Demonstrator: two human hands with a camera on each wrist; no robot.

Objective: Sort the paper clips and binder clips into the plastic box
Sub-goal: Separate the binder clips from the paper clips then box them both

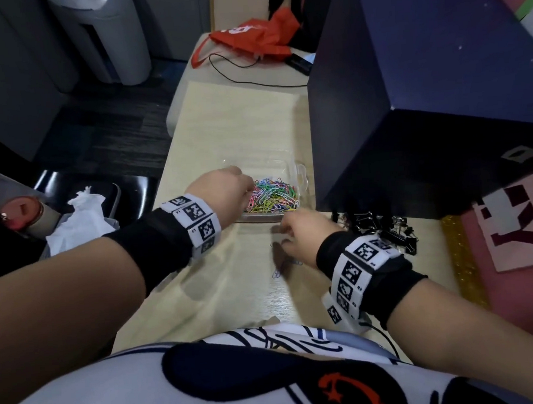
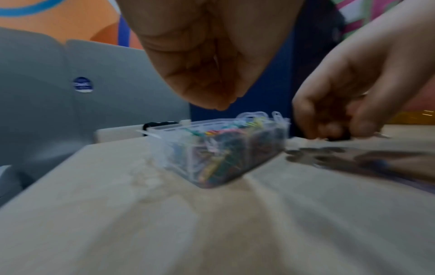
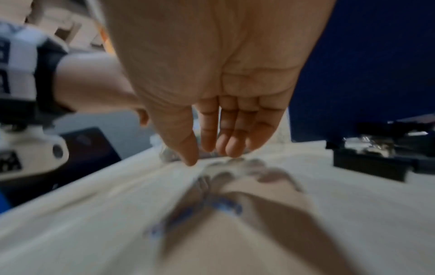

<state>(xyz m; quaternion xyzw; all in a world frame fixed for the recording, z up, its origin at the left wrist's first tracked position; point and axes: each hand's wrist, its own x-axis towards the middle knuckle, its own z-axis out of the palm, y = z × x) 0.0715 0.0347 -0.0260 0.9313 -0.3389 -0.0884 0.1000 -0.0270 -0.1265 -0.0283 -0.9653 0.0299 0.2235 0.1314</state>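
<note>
A clear plastic box on the pale table holds a heap of coloured paper clips. My left hand hovers over the box's left end. In the left wrist view its fingertips are bunched, pointing down at the box; blur hides whether anything is pinched. My right hand reaches down just in front of the box, with fingers straight and nothing in them. A few loose paper clips lie under that wrist. Black binder clips are piled to its right.
A big dark blue box stands right behind the plastic box and the binder clips. A red bag and a black cable lie at the table's far end. The table's left edge drops to a black seat with white tissue.
</note>
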